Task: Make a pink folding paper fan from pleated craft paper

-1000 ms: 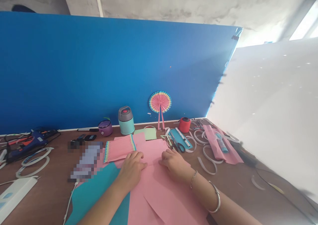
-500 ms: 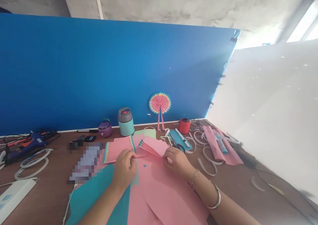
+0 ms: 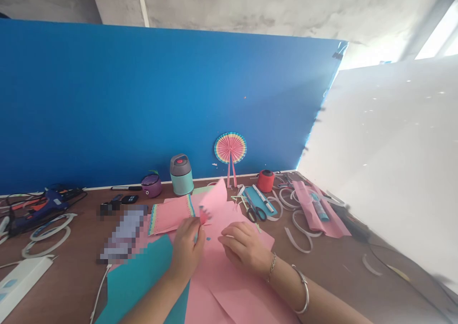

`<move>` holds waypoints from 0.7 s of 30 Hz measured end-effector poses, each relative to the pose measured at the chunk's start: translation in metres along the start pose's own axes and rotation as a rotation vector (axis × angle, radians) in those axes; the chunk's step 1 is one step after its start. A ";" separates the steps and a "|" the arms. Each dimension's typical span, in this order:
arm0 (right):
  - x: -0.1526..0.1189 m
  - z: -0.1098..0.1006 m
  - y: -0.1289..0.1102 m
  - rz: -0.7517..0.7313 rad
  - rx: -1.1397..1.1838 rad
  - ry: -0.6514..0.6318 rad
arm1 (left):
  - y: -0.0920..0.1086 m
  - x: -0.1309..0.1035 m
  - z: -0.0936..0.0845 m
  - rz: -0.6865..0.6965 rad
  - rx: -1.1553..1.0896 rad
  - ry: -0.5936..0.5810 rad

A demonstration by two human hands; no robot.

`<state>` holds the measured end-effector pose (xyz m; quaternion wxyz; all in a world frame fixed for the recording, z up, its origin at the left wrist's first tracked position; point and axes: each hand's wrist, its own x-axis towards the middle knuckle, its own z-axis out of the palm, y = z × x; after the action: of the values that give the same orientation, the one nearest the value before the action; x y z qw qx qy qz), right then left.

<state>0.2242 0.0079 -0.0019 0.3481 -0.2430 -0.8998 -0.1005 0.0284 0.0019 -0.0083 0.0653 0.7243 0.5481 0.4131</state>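
My left hand (image 3: 189, 245) pinches the lower end of a partly pleated pink paper (image 3: 214, 201), which stands tilted upward from the fingers, its folds a little blurred. To the right, my right hand (image 3: 245, 245) hovers over pink sheets (image 3: 229, 286) with loosely bent fingers apart and nothing in them. A tiny blue paper scrap (image 3: 208, 239) lies between the hands. Under my left forearm spreads a teal sheet (image 3: 139, 271). Beyond the left hand lies a pleated pink paper with blue and yellow edges (image 3: 170, 214).
A finished paper fan (image 3: 230, 148) leans on the blue partition (image 3: 161, 95). Along the back stand a purple pot (image 3: 151, 185), a teal flask (image 3: 182, 176) and a red canister (image 3: 265, 181). Scissors (image 3: 256, 213) and white paper strips (image 3: 296, 235) lie right; a glue gun (image 3: 53, 202) and power strip (image 3: 23, 286) left.
The pleated paper has passed from my right hand to my left and swung upright. My right hand has let go and moved slightly left and down.
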 end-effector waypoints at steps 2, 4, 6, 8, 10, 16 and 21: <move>-0.003 -0.001 -0.002 0.014 -0.073 0.124 | -0.001 0.002 -0.004 0.091 0.153 0.034; -0.004 0.000 -0.002 0.079 -0.138 0.136 | 0.000 0.002 -0.005 0.153 0.272 -0.018; -0.002 0.001 0.000 0.158 -0.146 0.027 | 0.000 0.002 -0.003 0.206 0.329 -0.126; 0.001 0.003 0.004 0.206 -0.119 -0.121 | 0.001 0.002 0.000 0.255 0.343 -0.229; 0.003 0.003 0.010 0.222 -0.109 -0.265 | 0.001 0.002 0.002 0.289 0.340 -0.313; -0.001 0.004 0.021 0.304 -0.078 -0.483 | -0.003 0.002 -0.001 0.170 0.187 -0.407; -0.007 0.004 0.033 0.452 0.134 -0.376 | -0.009 0.007 -0.010 -0.019 0.106 -0.416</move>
<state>0.2433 0.0353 -0.0088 0.2040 -0.4279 -0.8763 0.0856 0.0153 0.0082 -0.0033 0.1426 0.7913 0.5504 0.2248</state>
